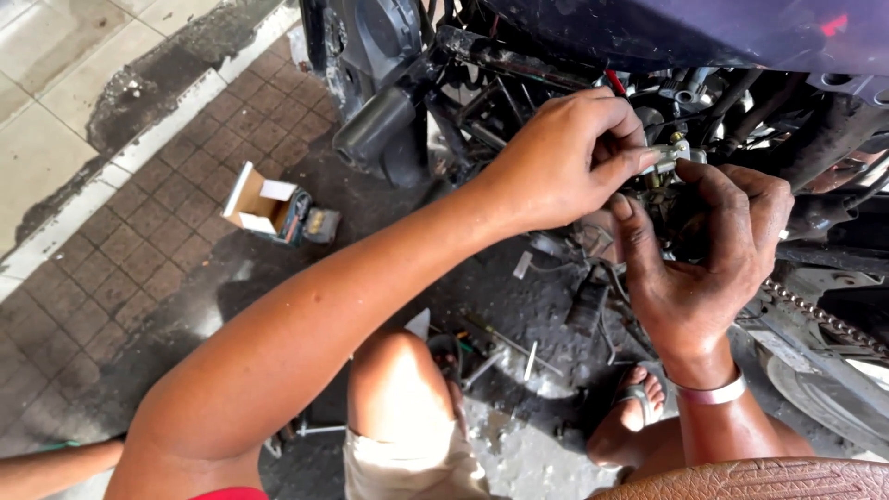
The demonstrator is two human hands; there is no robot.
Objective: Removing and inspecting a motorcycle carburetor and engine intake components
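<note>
Pinching a small silvery metal fitting [674, 156] between thumb and fingers, the left hand [556, 162] holds it against the dark motorcycle engine [519, 83]. The right hand [708, 255] curls round the grimy part beneath. The fitting looks not yet seated; loose metal tools [505, 347] lie on the oily floor [185, 231].

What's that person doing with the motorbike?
A person crouches beside a dark motorbike with its covers off. Both hands are up at the engine area: the left hand pinches a small silvery metal part with its fingertips, and the right hand, greasy and wearing a silver bracelet, cups around the same spot from below. An open small cardboard box sits on the paved ground, and loose tools lie by the person's sandalled foot.
</note>
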